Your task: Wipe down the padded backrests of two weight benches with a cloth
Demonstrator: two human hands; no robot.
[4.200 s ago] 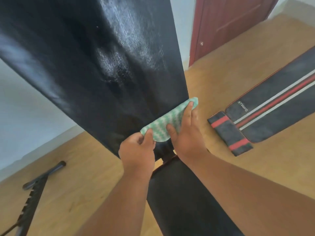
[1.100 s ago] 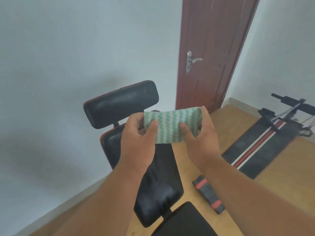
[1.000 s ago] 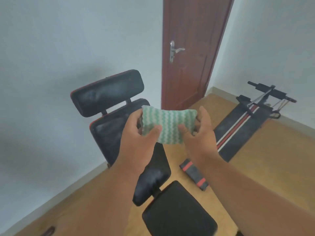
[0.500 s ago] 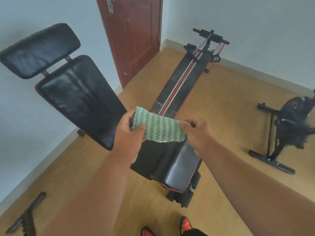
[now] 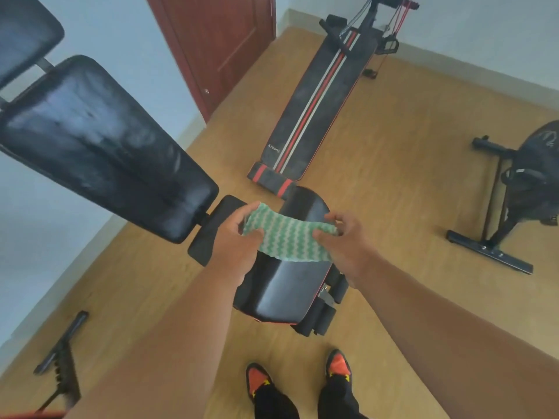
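Observation:
I hold a green-and-white zigzag cloth (image 5: 289, 238) stretched between both hands, above the black seat pad (image 5: 284, 285) of the near weight bench. My left hand (image 5: 239, 234) pinches its left end and my right hand (image 5: 341, 237) its right end. The near bench's raised black backrest (image 5: 99, 140) slants up to the left, with a streaky sheen, and its headrest (image 5: 21, 34) is at the top left. A second bench with a flat black pad with red and white stripes (image 5: 320, 95) lies on the floor beyond.
A dark red door (image 5: 217, 40) stands at the back. An exercise machine with a black floor bar (image 5: 496, 252) is at the right. A black toothed bar (image 5: 60, 358) lies on the wooden floor at the lower left. My orange shoes (image 5: 257, 382) are near the bench's foot end.
My view has tilted down and turned right, from the wall and door to the floor and both benches. The cloth has stayed held between both hands, now lower over the seat pad.

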